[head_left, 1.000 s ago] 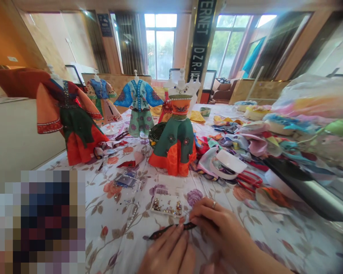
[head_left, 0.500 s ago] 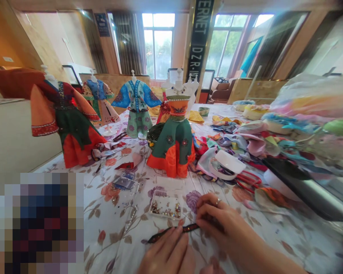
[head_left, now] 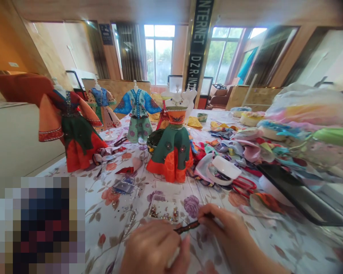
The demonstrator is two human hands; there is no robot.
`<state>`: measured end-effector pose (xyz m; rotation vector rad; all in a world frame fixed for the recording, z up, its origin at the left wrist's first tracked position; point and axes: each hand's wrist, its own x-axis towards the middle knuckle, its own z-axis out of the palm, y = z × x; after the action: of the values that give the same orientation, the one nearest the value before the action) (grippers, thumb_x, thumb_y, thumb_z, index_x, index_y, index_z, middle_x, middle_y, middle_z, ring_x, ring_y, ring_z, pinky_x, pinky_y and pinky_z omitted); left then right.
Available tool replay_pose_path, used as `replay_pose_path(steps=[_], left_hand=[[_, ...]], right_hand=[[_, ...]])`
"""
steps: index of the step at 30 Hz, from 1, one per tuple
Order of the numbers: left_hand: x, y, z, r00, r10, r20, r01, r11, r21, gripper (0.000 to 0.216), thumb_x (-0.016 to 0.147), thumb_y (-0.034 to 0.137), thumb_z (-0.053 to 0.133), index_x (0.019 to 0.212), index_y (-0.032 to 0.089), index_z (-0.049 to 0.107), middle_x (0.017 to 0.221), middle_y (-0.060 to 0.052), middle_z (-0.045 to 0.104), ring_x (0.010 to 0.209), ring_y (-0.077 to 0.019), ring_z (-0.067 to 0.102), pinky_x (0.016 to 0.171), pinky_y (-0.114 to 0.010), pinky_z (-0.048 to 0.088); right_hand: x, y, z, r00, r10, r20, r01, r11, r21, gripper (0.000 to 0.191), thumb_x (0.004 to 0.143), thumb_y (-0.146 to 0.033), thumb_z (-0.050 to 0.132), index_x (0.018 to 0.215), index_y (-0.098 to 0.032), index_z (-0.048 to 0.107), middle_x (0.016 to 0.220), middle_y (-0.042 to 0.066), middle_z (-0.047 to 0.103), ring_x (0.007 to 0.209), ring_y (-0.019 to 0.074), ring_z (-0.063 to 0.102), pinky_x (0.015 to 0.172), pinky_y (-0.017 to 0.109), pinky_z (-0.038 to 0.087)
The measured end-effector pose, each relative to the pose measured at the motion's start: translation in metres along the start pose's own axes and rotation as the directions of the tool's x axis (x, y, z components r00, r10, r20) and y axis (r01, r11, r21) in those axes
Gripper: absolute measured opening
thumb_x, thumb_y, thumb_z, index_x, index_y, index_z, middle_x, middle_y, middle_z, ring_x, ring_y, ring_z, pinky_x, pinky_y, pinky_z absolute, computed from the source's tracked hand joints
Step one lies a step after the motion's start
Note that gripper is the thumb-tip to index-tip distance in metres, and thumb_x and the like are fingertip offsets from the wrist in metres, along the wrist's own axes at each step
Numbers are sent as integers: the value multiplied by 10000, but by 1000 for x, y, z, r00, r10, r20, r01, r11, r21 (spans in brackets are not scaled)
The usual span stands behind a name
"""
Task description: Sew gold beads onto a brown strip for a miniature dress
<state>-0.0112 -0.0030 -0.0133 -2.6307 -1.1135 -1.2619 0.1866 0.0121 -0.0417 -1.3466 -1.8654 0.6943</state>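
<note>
A narrow dark strip with small shiny studs (head_left: 187, 227) stretches between my two hands at the front of the table. My left hand (head_left: 153, 243) is closed around its left end, which the fingers hide. At the other end, my right hand (head_left: 230, 234) pinches the strip between thumb and fingers. Just beyond my left hand stands a small clear box (head_left: 164, 209) of gold and coloured beads, its lid folded back. Behind that box is a small dress form in a green and orange dress (head_left: 174, 152).
More dressed forms stand at the left: red and green (head_left: 77, 133), blue and green (head_left: 137, 114). Fabric scraps (head_left: 246, 140), red-handled scissors (head_left: 244, 184) and a black tray-like object (head_left: 300, 194) lie to the right. The lower left corner is pixelated.
My left hand has gone from lying fingers-down over the strip to closing on its left end, nearer the bead box. My right hand keeps its pinch. The view has tipped up slightly.
</note>
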Motion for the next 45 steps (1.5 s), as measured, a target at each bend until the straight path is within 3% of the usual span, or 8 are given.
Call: replay_pose_path(steps=[2,5,7,8,19,24,35,45], left_hand=[[12,-9,-17,969,-200,143,194,980,53,381,875,245,465,509,193,561,460,30,593,440,-121,583,466,-227,433],[24,-27,-38,732,-508,454,445,861,247,258,822,317,512,662,227,694,642,2,708,605,-178,637,562,-268,409],[28,-37,-45,667,-535,518,471,842,263,166,739,295,582,685,238,728,674,-2,721,624,-185,625,580,-266,392],[28,-39,-46,578,-556,597,520,815,255,155,712,259,585,702,239,738,688,-1,725,627,-179,621,583,-258,383],[28,-23,-34,432,-579,692,576,767,283,145,546,136,612,622,208,713,634,-2,700,669,-208,646,533,-243,333],[25,-28,-34,439,-569,695,585,768,260,114,567,153,597,626,198,684,657,-2,686,685,-200,630,541,-246,319],[13,-41,-37,608,-435,664,506,857,99,193,643,117,486,738,200,633,719,34,660,741,-158,617,640,-223,391],[21,-24,-33,733,-365,574,332,928,167,331,656,-7,440,771,202,670,721,17,716,693,-151,661,624,-210,434]], right_hand=[[-1,1,0,997,-47,-55,47,999,-3,130,837,-211,511,742,-215,600,658,-19,649,595,144,598,575,227,476],[-2,2,1,991,-86,-100,85,996,-13,132,834,-209,528,733,-219,613,669,-21,666,607,142,619,583,217,490],[-2,3,1,988,-104,-113,103,995,-13,137,836,-209,535,741,-220,632,674,-21,676,610,141,631,584,213,498],[-1,3,1,987,-115,-116,114,993,-11,143,839,-212,536,745,-220,643,681,-18,683,617,143,638,590,214,504],[-1,2,3,973,-194,-125,187,980,-70,264,904,-290,490,754,-195,685,673,21,674,594,162,629,570,252,519],[-1,0,3,973,-203,-114,195,978,-81,264,915,-272,476,779,-205,693,703,16,693,629,155,647,598,240,533],[0,6,-6,962,-263,-71,248,953,-176,253,925,-209,457,867,-216,704,795,27,730,716,171,690,650,267,571],[6,13,-37,842,-520,143,537,784,-312,304,917,-82,394,977,-213,662,902,66,712,827,184,659,715,302,545]])
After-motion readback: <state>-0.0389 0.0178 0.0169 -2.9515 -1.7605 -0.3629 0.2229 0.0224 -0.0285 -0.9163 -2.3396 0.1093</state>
